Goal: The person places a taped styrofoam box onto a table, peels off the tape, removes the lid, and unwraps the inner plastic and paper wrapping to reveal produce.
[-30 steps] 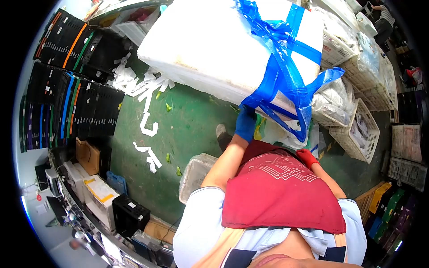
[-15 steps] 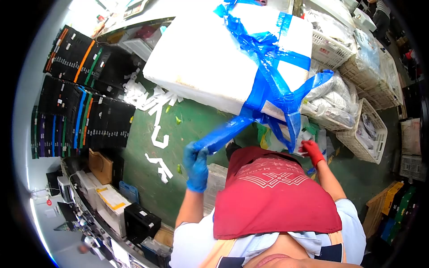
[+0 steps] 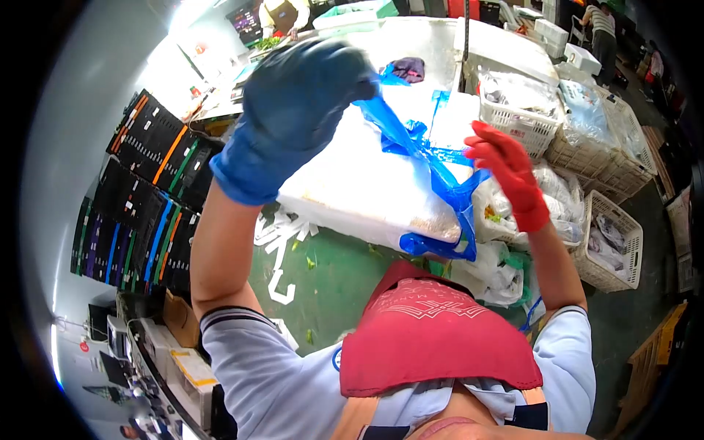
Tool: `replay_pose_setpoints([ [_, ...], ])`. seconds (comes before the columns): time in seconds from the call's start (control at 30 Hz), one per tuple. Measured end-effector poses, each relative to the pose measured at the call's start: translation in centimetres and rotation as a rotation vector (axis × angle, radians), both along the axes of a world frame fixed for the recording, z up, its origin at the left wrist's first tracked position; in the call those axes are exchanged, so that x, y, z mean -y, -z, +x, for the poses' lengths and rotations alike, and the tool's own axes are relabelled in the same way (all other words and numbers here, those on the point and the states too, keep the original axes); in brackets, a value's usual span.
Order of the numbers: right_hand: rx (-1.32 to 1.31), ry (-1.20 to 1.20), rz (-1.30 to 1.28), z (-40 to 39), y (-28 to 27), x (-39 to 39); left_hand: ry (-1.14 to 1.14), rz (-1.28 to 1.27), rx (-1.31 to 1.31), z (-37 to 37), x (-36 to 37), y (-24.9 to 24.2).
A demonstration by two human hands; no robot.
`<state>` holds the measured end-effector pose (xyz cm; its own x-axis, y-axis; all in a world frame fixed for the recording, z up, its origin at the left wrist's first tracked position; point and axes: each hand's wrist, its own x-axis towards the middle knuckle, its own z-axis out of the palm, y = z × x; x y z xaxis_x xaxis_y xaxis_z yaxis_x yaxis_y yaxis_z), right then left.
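A big white foam box (image 3: 367, 187) stands in front of me, with blue plastic strips (image 3: 433, 165) crossing and bunched over its top and front edge. My left hand (image 3: 301, 103), in a blue glove, is raised high at the upper left, close to the camera. Its fingers are closed on one end of the blue plastic, which stretches down to the box. My right hand (image 3: 506, 165), in a red glove, hovers by the box's right side with its fingers apart and nothing held. A dark purple cloth (image 3: 408, 70) lies beyond the box.
White crates (image 3: 521, 121) with plastic bags stand at the right, another crate (image 3: 612, 242) lower down. Stacked black crates (image 3: 147, 205) are at the left. White strips (image 3: 279, 286) lie on the green floor. People (image 3: 605, 37) are in the background.
My left hand has risen far up and forward, pulling the blue plastic up. My right hand has moved up beside the box and its fingers have spread. The view has tilted up.
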<state>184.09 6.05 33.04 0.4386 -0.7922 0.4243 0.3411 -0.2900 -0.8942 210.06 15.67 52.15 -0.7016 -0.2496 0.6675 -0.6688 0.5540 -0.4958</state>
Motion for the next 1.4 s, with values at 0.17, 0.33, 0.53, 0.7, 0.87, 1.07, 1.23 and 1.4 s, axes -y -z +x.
replay_pose_setpoints([
  [0.17, -0.24, 0.228, -0.613, 7.9, -3.0, 0.6, 0.031, 0.02, 0.131, -3.3, 4.1, -1.2],
  [0.33, 0.045, 0.236, 0.081, 2.4, -2.2, 12.4, 0.131, 0.253, -0.446, 2.0, 7.7, -2.7],
  [0.53, 0.36, 0.851, 0.088, -22.3, -3.0, 22.9, 0.176, 0.351, -0.612, 13.2, 13.8, 3.8],
  [0.7, 0.407, 0.699, 0.539, -33.7, 14.7, 22.4, -0.092, 0.835, -0.658, 15.1, 14.1, 22.1],
  [0.87, 0.048, 0.578, 0.787, -28.5, 21.5, 3.1, -0.269, 0.992, -0.506, 13.3, 12.0, 32.0],
  [1.07, -0.525, 0.259, 1.239, -28.5, 30.0, -10.5, -0.466, 0.834, -0.259, 10.4, 11.1, 33.0],
  [1.23, -0.351, 0.397, 0.85, -14.9, 20.5, -7.3, -0.449, 0.83, -0.281, 10.5, 11.5, 33.0],
  [1.4, -0.246, 0.176, 0.857, -4.6, 18.2, -7.0, -0.436, 0.817, -0.327, 10.2, 11.5, 33.0],
])
